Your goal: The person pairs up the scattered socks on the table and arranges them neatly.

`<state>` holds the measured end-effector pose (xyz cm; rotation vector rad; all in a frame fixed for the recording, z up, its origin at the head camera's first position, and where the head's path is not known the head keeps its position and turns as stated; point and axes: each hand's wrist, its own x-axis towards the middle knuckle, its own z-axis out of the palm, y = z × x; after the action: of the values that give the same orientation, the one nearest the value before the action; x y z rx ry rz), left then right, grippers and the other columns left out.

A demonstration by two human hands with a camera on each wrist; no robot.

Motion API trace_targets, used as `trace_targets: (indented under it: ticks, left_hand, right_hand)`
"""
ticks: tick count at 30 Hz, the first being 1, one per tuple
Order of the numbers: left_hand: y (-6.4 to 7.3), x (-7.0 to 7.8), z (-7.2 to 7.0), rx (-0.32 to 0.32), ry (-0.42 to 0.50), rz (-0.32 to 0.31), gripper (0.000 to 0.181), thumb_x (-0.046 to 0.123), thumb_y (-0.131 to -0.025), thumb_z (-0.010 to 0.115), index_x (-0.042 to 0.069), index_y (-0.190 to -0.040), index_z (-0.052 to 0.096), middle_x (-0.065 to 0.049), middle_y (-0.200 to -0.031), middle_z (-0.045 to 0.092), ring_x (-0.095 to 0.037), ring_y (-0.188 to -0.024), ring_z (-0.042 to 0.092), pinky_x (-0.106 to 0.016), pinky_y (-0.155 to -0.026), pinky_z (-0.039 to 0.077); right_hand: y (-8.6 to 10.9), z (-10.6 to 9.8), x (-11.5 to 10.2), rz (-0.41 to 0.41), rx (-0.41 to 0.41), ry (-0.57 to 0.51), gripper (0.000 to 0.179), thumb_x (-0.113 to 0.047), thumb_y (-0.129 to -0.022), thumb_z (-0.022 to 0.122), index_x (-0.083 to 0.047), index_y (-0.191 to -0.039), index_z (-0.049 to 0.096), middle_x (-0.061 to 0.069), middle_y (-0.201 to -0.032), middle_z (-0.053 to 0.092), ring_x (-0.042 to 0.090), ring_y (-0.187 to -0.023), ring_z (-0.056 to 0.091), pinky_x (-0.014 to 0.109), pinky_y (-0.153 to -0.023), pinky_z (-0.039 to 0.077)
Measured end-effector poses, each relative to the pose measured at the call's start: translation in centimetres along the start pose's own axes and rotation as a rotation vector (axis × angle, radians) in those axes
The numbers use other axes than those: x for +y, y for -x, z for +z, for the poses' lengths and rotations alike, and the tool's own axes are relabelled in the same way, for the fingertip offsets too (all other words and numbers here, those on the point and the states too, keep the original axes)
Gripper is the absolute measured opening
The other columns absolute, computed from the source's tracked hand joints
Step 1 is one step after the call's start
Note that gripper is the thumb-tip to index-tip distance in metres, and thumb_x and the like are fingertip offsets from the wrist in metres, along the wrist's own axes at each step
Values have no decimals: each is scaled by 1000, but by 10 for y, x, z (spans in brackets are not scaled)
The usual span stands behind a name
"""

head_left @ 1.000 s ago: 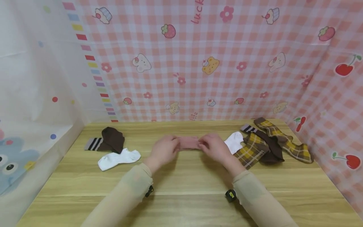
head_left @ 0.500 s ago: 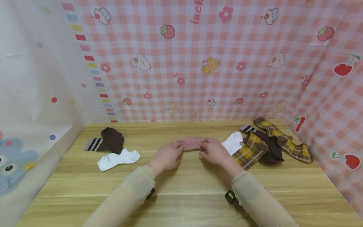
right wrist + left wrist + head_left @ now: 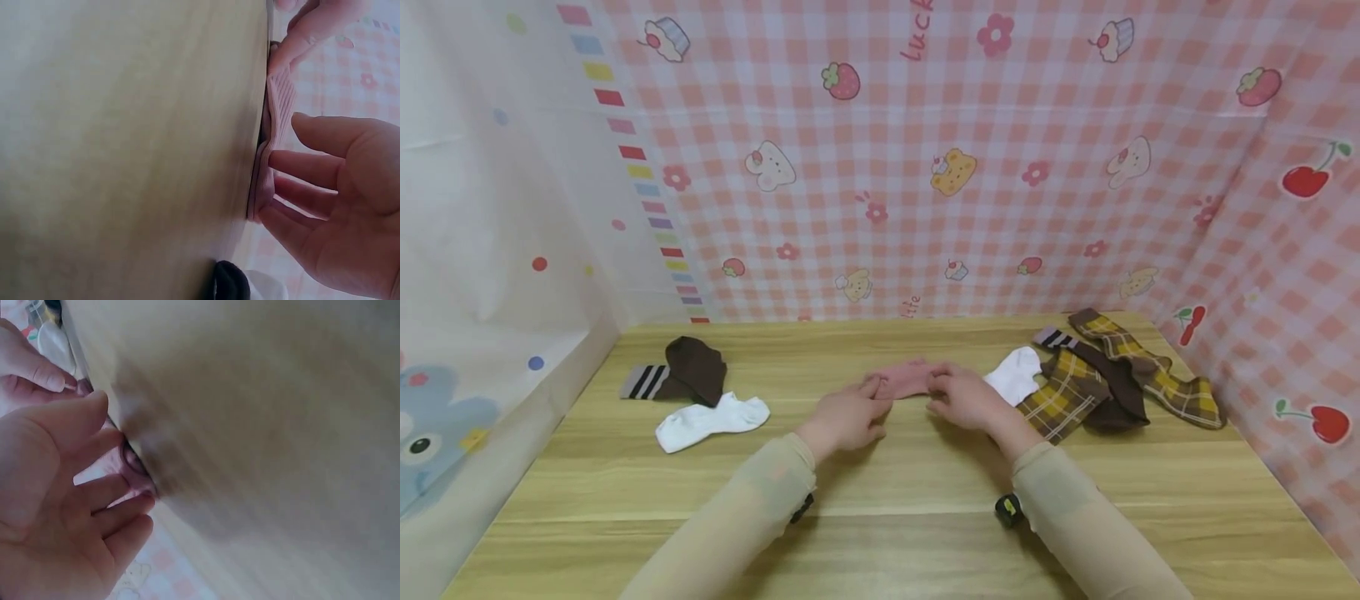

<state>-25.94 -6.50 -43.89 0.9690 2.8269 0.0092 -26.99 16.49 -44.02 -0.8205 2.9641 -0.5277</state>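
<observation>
A folded pink ribbed sock (image 3: 906,379) lies flat on the table between both hands. My left hand (image 3: 847,417) touches its left end with the fingertips. In the left wrist view the left hand's (image 3: 69,494) thumb stands apart from fairly straight fingers that reach the pink sock (image 3: 132,472). On the sock's right end rest the fingertips of my right hand (image 3: 967,402). From the right wrist camera, the right hand (image 3: 359,187) has extended fingers against the sock (image 3: 269,150), its thumb away from them.
At left lie a brown sock (image 3: 698,371) with a striped cuff and a white sock (image 3: 713,422). To the right, another white sock (image 3: 1017,375), a plaid sock (image 3: 1060,404), a second brown sock (image 3: 1122,404) and another plaid sock (image 3: 1183,398) lie in an overlapping group. A checkered cloth (image 3: 880,125) hangs behind the table.
My left hand has shifted slightly right and nearer to me, its fingertips now over the sock's left end. The right hand has barely moved, and the sock lies slightly slanted.
</observation>
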Motion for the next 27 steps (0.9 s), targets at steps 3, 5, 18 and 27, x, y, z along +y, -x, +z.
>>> trace_targets:
  ticks: [3,5,18,27]
  left_hand:
    - [-5,-5,0,3,43,-12,64,38,-95,65,14,-151,43,-21,-156,29,-38,-137,40,-51,-107,39]
    - [-8,-9,-1,7,82,-19,68,37,-95,66,11,-152,39,-21,-156,28,-39,-138,38,-50,-109,36]
    - [-33,-29,-4,55,197,-101,75,33,-94,68,0,-152,33,-22,-157,26,-34,-145,25,-45,-117,22]
    - [-43,-33,-5,57,220,-147,74,34,-96,64,2,-153,30,-22,-159,22,-35,-146,22,-45,-118,20]
  right_hand:
    - [-3,0,4,-18,5,-18,30,-16,-93,67,3,-117,69,24,-132,55,40,-121,53,49,-104,41]
    - [-6,0,6,-28,5,-27,31,-15,-93,67,3,-118,68,25,-132,55,40,-122,52,49,-105,40]
    - [-36,7,12,27,24,-73,34,-20,-95,66,1,-123,67,24,-138,51,41,-129,45,50,-111,33]
    - [-51,9,18,95,-1,-86,43,-22,-98,62,1,-133,57,21,-148,41,38,-135,41,47,-114,29]
